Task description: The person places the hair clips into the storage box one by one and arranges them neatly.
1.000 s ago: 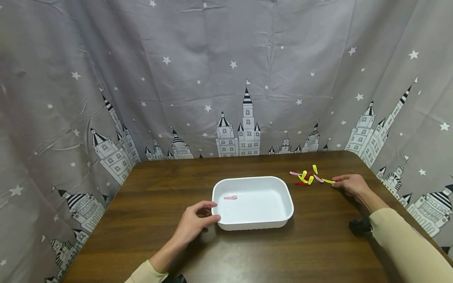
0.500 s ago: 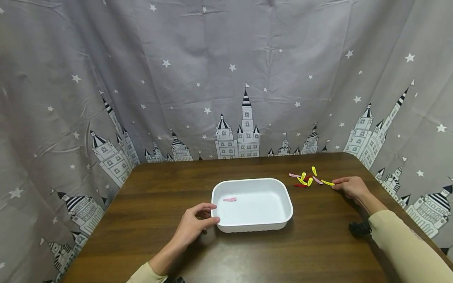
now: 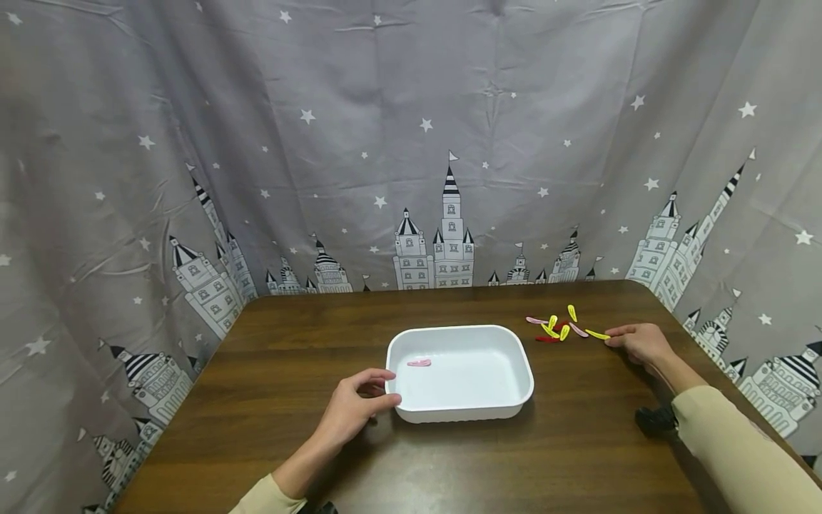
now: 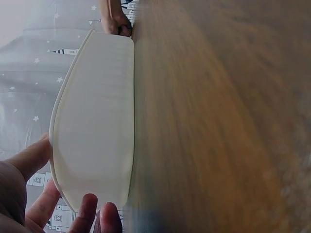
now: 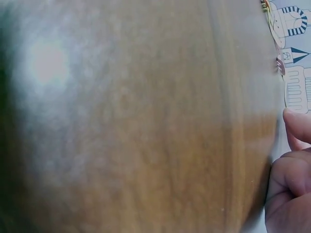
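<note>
A white plastic tray [image 3: 459,378] stands mid-table with one pink snap hair clip [image 3: 419,363] lying inside it. At its left end, my left hand [image 3: 353,407] holds the rim between thumb and fingers; the left wrist view has the fingers [image 4: 86,211] curving round the tray wall [image 4: 95,121]. Far to the right, my right hand [image 3: 642,344] pinches the near end of a yellow snap hair clip [image 3: 597,334] at table height. Just left of it lies a loose group of yellow, pink and red clips, including a pink clip [image 3: 578,330] and a red clip [image 3: 548,339].
Everything rests on a brown wooden table [image 3: 308,335]. A grey curtain [image 3: 334,143] printed with castles and stars hangs behind and at both sides. A dark wrist strap [image 3: 656,420] sits under the right forearm.
The head view has shifted slightly. Both hands keep their places at the tray and the yellow hair clip; no clip has visibly moved on the table.
</note>
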`<state>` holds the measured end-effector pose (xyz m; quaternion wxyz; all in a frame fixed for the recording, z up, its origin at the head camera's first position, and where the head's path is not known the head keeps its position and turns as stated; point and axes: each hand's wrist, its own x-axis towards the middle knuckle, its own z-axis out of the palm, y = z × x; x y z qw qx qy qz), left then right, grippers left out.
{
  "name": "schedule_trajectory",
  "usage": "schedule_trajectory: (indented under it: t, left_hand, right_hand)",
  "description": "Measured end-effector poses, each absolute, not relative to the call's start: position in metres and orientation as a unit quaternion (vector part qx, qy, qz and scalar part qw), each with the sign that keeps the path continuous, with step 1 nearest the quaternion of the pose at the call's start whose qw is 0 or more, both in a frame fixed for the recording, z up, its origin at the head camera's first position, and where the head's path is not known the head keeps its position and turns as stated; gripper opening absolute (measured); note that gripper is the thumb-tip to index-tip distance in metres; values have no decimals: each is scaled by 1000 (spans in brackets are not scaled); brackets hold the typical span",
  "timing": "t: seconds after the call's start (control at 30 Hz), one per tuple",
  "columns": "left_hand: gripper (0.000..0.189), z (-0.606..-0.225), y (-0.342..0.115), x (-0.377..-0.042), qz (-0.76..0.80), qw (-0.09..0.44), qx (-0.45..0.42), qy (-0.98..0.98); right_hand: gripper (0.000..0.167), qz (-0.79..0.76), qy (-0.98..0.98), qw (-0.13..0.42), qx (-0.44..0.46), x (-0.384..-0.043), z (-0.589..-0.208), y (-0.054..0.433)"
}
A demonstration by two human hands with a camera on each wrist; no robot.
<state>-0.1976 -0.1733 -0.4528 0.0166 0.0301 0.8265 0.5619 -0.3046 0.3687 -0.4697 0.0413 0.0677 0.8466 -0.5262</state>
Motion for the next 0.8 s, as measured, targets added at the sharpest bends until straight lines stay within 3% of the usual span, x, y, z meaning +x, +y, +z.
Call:
schedule_trajectory:
  t: [0.8]
  left_hand:
    - [40,-453,-173,-196,566,19,26,823]
  right_hand:
    - [48,-501,863,51,46,-305,-436,340]
